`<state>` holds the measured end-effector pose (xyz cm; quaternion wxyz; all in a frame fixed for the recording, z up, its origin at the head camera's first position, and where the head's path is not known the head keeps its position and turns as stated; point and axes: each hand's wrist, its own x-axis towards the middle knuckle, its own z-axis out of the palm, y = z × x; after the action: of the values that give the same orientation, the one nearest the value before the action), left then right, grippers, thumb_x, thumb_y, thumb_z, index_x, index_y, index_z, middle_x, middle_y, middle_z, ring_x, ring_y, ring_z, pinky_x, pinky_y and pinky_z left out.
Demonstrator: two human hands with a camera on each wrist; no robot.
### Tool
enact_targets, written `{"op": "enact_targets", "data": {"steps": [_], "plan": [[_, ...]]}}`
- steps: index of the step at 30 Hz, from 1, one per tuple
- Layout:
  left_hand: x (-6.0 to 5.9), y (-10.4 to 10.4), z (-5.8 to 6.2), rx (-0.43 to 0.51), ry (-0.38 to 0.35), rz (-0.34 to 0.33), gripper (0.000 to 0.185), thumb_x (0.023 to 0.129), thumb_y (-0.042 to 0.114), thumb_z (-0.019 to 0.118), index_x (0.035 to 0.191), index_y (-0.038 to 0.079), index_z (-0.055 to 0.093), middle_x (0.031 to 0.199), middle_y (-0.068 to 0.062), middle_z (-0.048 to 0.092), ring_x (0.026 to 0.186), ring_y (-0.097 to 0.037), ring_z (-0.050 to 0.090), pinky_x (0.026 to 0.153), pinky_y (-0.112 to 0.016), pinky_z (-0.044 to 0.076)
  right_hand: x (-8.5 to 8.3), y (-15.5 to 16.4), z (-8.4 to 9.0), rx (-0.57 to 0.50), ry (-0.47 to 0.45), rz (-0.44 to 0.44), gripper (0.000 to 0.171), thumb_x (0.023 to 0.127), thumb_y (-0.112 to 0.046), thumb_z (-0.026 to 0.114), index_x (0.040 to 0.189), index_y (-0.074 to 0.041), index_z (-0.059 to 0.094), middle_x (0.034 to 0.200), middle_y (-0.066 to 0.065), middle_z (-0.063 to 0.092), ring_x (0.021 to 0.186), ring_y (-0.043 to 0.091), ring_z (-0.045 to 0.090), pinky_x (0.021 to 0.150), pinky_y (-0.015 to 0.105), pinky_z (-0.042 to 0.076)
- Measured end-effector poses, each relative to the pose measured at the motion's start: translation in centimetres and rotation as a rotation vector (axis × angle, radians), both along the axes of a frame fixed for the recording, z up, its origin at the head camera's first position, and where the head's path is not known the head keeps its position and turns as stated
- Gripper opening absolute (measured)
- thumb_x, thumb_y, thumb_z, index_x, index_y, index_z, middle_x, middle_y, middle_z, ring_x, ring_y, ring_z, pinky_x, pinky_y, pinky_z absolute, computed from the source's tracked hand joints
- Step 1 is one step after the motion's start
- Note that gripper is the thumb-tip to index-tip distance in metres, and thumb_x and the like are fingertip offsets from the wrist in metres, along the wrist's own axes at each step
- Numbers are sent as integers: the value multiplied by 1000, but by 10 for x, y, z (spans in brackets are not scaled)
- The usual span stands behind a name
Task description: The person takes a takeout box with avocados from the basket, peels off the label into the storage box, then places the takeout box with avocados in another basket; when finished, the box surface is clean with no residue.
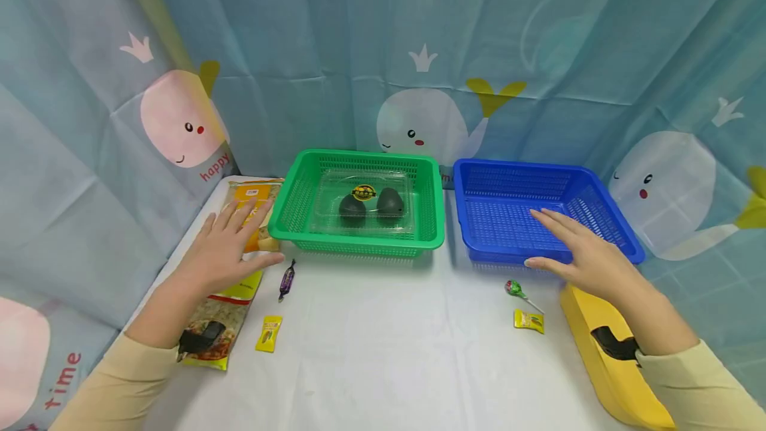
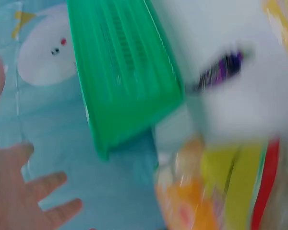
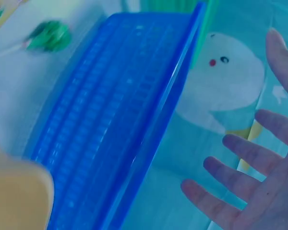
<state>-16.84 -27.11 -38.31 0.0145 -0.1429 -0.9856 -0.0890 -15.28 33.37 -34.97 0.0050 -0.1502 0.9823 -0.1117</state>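
Left hand [image 1: 223, 251] and right hand [image 1: 589, 258] hover empty, fingers spread apart; seemingly pre-grasp stage. Orange printed plastic bag [image 1: 258, 193] lies beneath left fingers, blue rectangular plastic basket [image 1: 487, 218] beneath right ones. Next move likely calls for lowering fingers.

Green basket [image 1: 359, 242]; blue basket [image 1: 503, 218]; whale-print curtain [image 1: 335, 45]

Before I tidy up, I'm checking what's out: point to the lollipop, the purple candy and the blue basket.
Lollipop [image 1: 513, 288], head view, on its wrapped head.
Purple candy [image 1: 286, 283], head view, on the middle of its wrapper.
Blue basket [image 1: 505, 219], head view, on its bare floor.
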Motion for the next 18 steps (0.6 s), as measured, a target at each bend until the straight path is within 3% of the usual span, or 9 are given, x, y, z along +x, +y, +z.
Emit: {"op": "enact_targets", "data": {"steps": [5, 8, 12, 15, 18], "plan": [[0, 18, -12, 344, -59, 58, 88, 100, 59, 52, 164, 22, 4, 166, -22, 19, 150, -49, 20, 115, -72, 21, -6, -18, -2, -54, -8, -1, 88, 91, -62, 65, 162, -34, 20, 162, 19, 32, 143, 54, 31, 102, 82, 29], [2, 28, -20, 544, -93, 161, 87, 101, 57, 49, 163, 14, 7, 164, -24, 22, 146, -49, 30, 114, -70, 28, -10, -29, -3, -101, -9, 3, 87, 91, -61, 66, 161, -35, 22, 162, 17, 33, 145, 51, 31, 104, 79, 29], [5, 42, -27, 807, -167, 358, 91, 101, 58, 49, 162, 10, 4, 158, -26, 33, 134, -43, 50, 112, -60, 40, -18, -43, -4, -172, 7, 29, 85, 91, -58, 68, 160, -32, 27, 161, 15, 36, 146, 46, 33, 109, 74, 32], [2, 52, -31, 1124, -287, 512, 89, 100, 55, 54, 160, 9, 7, 146, -21, 44, 117, -29, 64, 108, -45, 49, -24, -52, -5, -209, 15, 64, 84, 91, -56, 68, 160, -30, 27, 160, 15, 37, 145, 45, 36, 111, 70, 33], [-5, 58, -36, 1496, -431, 608, 75, 99, 48, 59, 153, 9, 23, 133, -12, 46, 109, -19, 66, 105, -31, 52, -30, -62, -5, -232, 8, 85, 84, 92, -57, 67, 160, -31, 27, 161, 15, 37, 143, 45, 38, 111, 69, 34]]}}
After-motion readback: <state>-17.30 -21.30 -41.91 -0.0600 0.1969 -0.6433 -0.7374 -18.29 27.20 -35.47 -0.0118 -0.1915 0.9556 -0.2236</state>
